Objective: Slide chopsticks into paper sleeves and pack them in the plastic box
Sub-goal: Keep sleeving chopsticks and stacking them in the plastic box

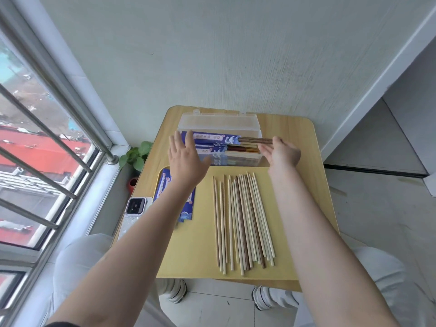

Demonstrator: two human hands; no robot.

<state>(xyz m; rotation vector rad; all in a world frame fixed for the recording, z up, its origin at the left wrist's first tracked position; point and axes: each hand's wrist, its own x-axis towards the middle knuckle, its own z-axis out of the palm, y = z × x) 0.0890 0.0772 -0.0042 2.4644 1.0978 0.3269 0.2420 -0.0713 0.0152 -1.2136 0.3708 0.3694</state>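
We hold a sleeved pair (226, 138) over the plastic box (219, 123) at twelve o'clock — our left hand (186, 159) flat and open at its paper end; our right hand (280, 152) pinches the wooden tips. Several sleeved pairs already lie inside; many bare chopsticks (243, 220) at six and spare sleeves (165, 185) at nine remain — well short of done.

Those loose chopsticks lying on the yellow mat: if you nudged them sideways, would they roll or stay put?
The loose chopsticks look thin, straight and round, so they would probably roll. Likely stiff and light. The yellow mat seems smooth, offering little grip.

head cam, looks fwd and down, close over table (295, 128)
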